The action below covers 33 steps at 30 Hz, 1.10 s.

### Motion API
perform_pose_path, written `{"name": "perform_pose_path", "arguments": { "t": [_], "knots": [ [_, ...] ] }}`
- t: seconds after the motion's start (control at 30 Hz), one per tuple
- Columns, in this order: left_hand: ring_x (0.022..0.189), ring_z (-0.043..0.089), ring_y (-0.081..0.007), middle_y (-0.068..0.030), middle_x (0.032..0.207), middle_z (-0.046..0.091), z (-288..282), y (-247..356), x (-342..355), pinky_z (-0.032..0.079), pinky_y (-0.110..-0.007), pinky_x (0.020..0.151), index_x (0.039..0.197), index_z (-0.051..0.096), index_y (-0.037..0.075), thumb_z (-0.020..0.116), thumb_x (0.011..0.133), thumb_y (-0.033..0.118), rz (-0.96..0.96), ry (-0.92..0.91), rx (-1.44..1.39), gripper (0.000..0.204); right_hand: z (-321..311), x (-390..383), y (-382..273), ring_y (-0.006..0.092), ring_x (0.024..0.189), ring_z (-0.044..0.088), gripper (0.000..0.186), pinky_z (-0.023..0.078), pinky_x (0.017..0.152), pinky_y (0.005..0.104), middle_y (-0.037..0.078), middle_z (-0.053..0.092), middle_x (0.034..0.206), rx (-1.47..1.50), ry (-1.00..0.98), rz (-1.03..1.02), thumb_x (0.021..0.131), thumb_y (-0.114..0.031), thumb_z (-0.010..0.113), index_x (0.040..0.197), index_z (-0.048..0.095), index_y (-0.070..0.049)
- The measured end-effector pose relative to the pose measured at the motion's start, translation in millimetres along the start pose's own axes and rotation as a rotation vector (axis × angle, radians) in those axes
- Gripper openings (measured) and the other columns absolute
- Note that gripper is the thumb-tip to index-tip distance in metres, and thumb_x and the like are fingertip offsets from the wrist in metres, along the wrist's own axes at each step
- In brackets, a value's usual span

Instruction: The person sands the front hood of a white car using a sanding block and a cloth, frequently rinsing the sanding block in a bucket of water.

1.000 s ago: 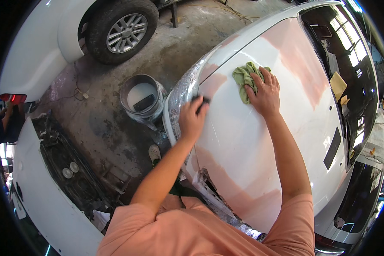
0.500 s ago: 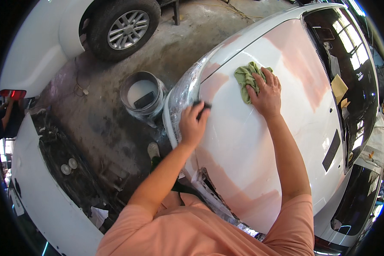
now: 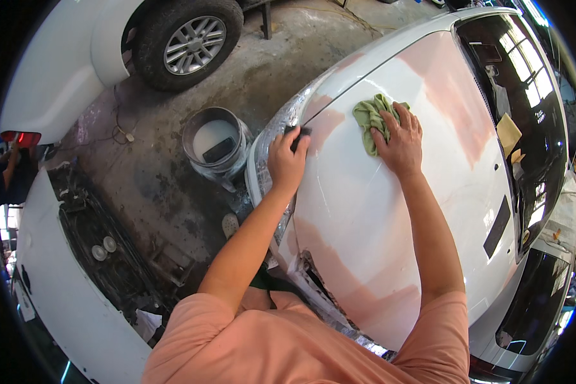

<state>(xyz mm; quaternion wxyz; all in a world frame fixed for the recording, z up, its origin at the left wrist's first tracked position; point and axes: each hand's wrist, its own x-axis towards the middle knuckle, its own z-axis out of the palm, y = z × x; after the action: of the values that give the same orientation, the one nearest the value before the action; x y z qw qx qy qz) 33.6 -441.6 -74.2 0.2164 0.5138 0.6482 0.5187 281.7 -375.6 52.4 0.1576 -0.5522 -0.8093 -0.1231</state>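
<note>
My left hand point(image 3: 285, 161) is closed round a small black sanding block point(image 3: 298, 136) at the front edge of the white car hood point(image 3: 358, 211). Pinkish filler or primer patches point(image 3: 326, 128) show on the hood beside the block. To the right, my right hand point(image 3: 401, 146) presses a crumpled green cloth point(image 3: 369, 119) against the hood, its fingers bent over the cloth's edge. Clear plastic film point(image 3: 278, 137) wraps the headlight area, close to my left hand.
A bucket point(image 3: 187, 137) of whitish liquid with a dark block point(image 3: 218, 150) in it stands on the floor left of the car. Beyond it is another white vehicle's wheel point(image 3: 195, 45). A detached white bumper point(image 3: 57, 269) lies at left, and another person's arm point(image 3: 11, 166) shows at the far left.
My left hand has moved forward, away from me, along the hood's front edge with the sanding block. My right hand and the cloth have stayed in nearly the same place.
</note>
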Motion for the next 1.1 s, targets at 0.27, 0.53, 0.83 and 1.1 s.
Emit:
{"name": "perform_pose_path", "arguments": {
  "t": [0.27,0.53,0.83,1.1],
  "knots": [
    [0.106,0.068,-0.0371,-0.0147,0.109,0.073,10,5,29,0.053,-0.045,0.093,0.122,0.077,0.008,0.081,0.094,0.028,-0.036,-0.001,-0.011,0.035,-2,4,0,0.0373,0.141,0.051,0.045,0.035,0.122,0.0562,0.014,0.057,0.149,0.003,0.019,-0.002,0.090,-0.032,0.078,0.131,0.071,-0.015],
    [0.107,0.066,-0.0378,-0.0159,0.110,0.072,-1,7,-39,0.053,-0.046,0.093,0.123,0.077,0.008,0.079,0.096,0.030,0.032,-0.048,0.029,0.035,-4,0,2,0.0366,0.140,0.051,0.043,0.035,0.123,0.0547,0.014,0.058,0.149,-0.010,0.018,0.001,0.091,-0.032,0.078,0.130,0.072,-0.014],
    [0.103,0.067,-0.0380,-0.0154,0.111,0.073,-8,7,-55,0.054,-0.048,0.091,0.122,0.077,0.009,0.075,0.096,0.035,0.132,-0.027,0.069,0.036,-3,0,3,0.0367,0.140,0.051,0.045,0.035,0.123,0.0556,0.015,0.058,0.149,0.000,0.015,-0.002,0.091,-0.033,0.078,0.131,0.072,-0.014],
    [0.106,0.067,-0.0386,-0.0158,0.114,0.073,8,19,20,0.053,-0.047,0.094,0.123,0.077,0.008,0.077,0.095,0.033,0.029,-0.041,0.041,0.037,-1,3,1,0.0372,0.141,0.051,0.044,0.035,0.123,0.0558,0.015,0.058,0.149,0.012,0.013,-0.006,0.091,-0.033,0.079,0.130,0.072,-0.015]
  ]
}}
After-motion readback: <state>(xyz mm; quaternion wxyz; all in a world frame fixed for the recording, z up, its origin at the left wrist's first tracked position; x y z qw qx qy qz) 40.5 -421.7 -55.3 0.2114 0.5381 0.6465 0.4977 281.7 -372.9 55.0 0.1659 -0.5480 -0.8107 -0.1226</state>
